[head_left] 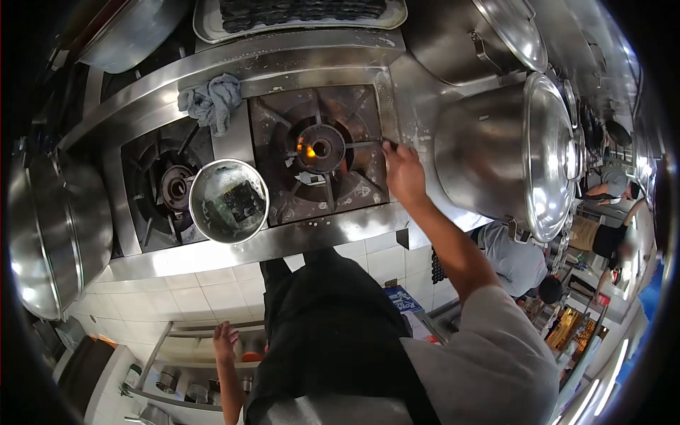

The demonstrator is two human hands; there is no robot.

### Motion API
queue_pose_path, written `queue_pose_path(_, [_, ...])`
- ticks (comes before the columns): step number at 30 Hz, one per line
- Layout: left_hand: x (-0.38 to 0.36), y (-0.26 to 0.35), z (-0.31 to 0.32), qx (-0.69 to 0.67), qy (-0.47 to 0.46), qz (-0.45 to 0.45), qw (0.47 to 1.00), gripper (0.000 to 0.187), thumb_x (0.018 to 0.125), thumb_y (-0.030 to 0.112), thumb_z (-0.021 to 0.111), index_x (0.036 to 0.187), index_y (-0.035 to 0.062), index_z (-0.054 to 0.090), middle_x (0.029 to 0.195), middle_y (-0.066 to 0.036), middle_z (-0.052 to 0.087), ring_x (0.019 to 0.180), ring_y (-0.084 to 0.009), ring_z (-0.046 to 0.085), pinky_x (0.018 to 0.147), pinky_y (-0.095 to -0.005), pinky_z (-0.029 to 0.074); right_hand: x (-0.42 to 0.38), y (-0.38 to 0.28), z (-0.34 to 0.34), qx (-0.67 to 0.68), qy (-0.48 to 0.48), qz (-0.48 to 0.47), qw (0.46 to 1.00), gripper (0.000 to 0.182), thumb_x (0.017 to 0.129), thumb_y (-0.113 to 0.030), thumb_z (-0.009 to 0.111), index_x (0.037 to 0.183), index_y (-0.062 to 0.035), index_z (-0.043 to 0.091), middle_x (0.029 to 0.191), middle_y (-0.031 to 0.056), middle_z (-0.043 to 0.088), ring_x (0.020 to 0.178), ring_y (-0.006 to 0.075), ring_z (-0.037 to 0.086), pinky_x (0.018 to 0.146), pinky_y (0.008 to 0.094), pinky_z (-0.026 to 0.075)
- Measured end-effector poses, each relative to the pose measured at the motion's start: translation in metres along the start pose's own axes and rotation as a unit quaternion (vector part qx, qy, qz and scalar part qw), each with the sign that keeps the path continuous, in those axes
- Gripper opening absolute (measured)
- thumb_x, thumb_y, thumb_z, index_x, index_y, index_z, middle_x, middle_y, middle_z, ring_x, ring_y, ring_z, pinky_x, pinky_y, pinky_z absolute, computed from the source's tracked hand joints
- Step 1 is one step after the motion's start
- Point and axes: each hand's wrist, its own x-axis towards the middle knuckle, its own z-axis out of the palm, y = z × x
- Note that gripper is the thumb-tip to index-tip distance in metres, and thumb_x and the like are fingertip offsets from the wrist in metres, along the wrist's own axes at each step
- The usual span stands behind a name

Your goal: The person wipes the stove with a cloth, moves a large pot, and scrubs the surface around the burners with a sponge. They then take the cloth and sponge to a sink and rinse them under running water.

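Observation:
My right hand (406,174) is closed at the right side of a square cast-iron burner grate (317,190). Its fingers pinch the grate's edge, where one of the bars ends. Orange flame shows beside the burner head (320,147) in the middle of the grate. Down by my left side hangs my left hand (225,342), fingers apart and holding nothing. A round metal bowl (229,166) stands between the two burners, with a dark green and black scouring pad (243,201) and suds inside. Behind it, a crumpled grey-blue cloth (212,101) lies on the steel strip.
Large lidded steel pots (489,149) stand close to the right of the burner; another big pot (57,234) is at the far left. At the back sits a tray (301,32) of dark ridged pieces. Co-workers (510,251) are at the right. Shelving (184,386) lies below left.

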Motion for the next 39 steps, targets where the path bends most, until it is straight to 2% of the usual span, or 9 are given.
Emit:
queue_pose_path(5, [-0.010,0.006,0.016,0.049,-0.031,-0.002,0.998,0.044,0.095,0.043,0.063,0.124,0.0121,0.058,0.113,-0.005,0.067,0.087,-0.0165,0.066,0.070,-0.0304,0.047,0.136,0.011,0.008,0.015,0.015,0.050,0.999,0.040,0.080,-0.005,0.062,0.120,-0.0054,0.064,0.105,0.0172,0.060,0.100,0.0369,0.060,0.084,0.0459,0.052])
queue_pose_path(8, [-0.006,0.006,0.009,0.036,-0.027,0.003,0.999,0.043,0.095,0.042,0.063,0.125,0.0113,0.058,0.111,-0.005,0.068,0.085,-0.0155,0.066,0.069,-0.0299,0.048,0.132,0.014,0.009,0.002,-0.016,0.045,0.999,0.052,0.082,-0.004,0.059,0.134,-0.0098,0.059,0.107,0.0182,0.060,0.096,0.0376,0.061,0.082,0.0456,0.053])
queue_pose_path(13, [0.000,0.005,0.002,-0.009,0.011,0.002,1.000,0.040,0.095,0.039,0.064,0.124,0.0123,0.059,0.109,-0.005,0.068,0.081,-0.0143,0.066,0.066,-0.0281,0.047,-0.009,0.000,-0.007,0.024,-0.007,-0.008,1.000,0.049,0.081,-0.001,0.057,0.129,-0.0095,0.065,0.094,0.0151,0.059,0.087,0.0364,0.059,0.076,0.0455,0.052])
queue_pose_path(16, [0.009,-0.010,0.004,-0.024,-0.003,-0.004,1.000,0.039,0.095,0.039,0.065,0.124,0.0130,0.059,0.109,-0.004,0.068,0.080,-0.0137,0.066,0.065,-0.0274,0.047,0.012,0.004,-0.007,0.037,0.004,-0.026,0.999,0.048,0.082,0.000,0.056,0.129,-0.0088,0.064,0.094,0.0149,0.059,0.084,0.0356,0.058,0.076,0.0453,0.052])
queue_pose_path(21, [0.000,-0.007,0.016,0.023,-0.038,-0.006,0.999,0.037,0.095,0.038,0.065,0.122,0.0132,0.059,0.107,-0.003,0.068,0.081,-0.0139,0.066,0.065,-0.0267,0.047,0.150,0.023,0.020,0.002,0.037,-0.005,0.999,0.030,0.086,-0.006,0.058,0.116,-0.0026,0.063,0.105,0.0178,0.061,0.097,0.0377,0.063,0.082,0.0469,0.053])
queue_pose_path(24, [0.005,-0.004,0.017,0.021,-0.032,0.007,0.999,0.036,0.095,0.038,0.064,0.121,0.0140,0.060,0.106,-0.003,0.068,0.083,-0.0151,0.066,0.066,-0.0290,0.047,0.120,0.024,0.024,0.021,-0.035,0.058,0.997,0.031,0.086,-0.007,0.057,0.115,-0.0013,0.064,0.104,0.0195,0.060,0.095,0.0379,0.062,0.084,0.0468,0.051])
queue_pose_path(29, [0.012,-0.005,0.010,-0.004,-0.003,0.003,1.000,0.035,0.094,0.038,0.063,0.122,0.0158,0.060,0.106,-0.002,0.067,0.085,-0.0162,0.065,0.070,-0.0324,0.046,-0.027,0.002,-0.011,0.033,0.000,-0.020,0.999,0.056,0.078,0.004,0.057,0.132,-0.0082,0.062,0.096,0.0170,0.058,0.095,0.0380,0.058,0.081,0.0456,0.051])
queue_pose_path(36, [-0.005,0.002,0.027,0.015,-0.031,-0.006,0.999,0.036,0.095,0.037,0.065,0.119,0.0113,0.060,0.104,-0.004,0.068,0.083,-0.0149,0.066,0.067,-0.0289,0.047,0.122,0.029,0.014,-0.008,0.037,0.030,0.999,0.034,0.084,-0.003,0.055,0.118,-0.0021,0.063,0.102,0.0173,0.060,0.096,0.0389,0.060,0.082,0.0468,0.052])
queue_pose_path(39, [0.000,0.003,0.020,0.009,-0.032,0.014,0.999,0.036,0.095,0.036,0.065,0.120,0.0110,0.060,0.103,-0.003,0.068,0.083,-0.0140,0.066,0.065,-0.0280,0.046,0.105,0.024,0.008,0.009,-0.016,0.044,0.999,0.038,0.085,-0.003,0.055,0.123,-0.0024,0.062,0.099,0.0155,0.059,0.095,0.0373,0.059,0.083,0.0453,0.051])
